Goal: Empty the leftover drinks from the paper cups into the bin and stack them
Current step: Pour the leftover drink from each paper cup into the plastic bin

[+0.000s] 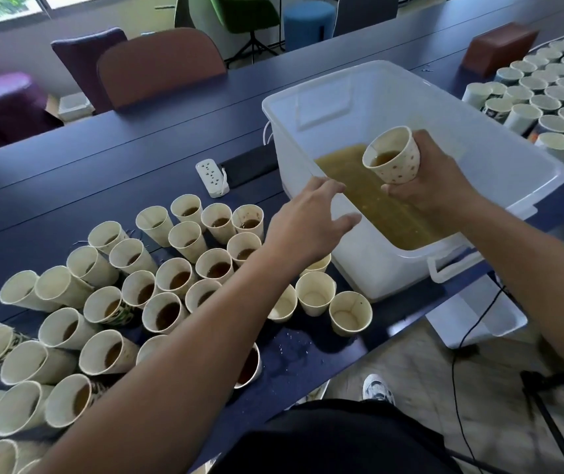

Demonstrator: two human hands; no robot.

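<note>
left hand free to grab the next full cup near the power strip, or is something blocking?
Probably yes. The left hand is open and holds nothing, hovering by the bin just beside that cup cluster. The cups stand open-topped with nothing over them; only tight packing may hinder a grip.

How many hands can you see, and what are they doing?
2. The right hand holds a cup over the bin; the left hand reaches out open at the bin's near wall.

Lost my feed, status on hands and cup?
Right hand grips dotted cup, tea inside, over bin. Left hand open, empty, at bin's near wall. Nothing blocking the pour.
</note>
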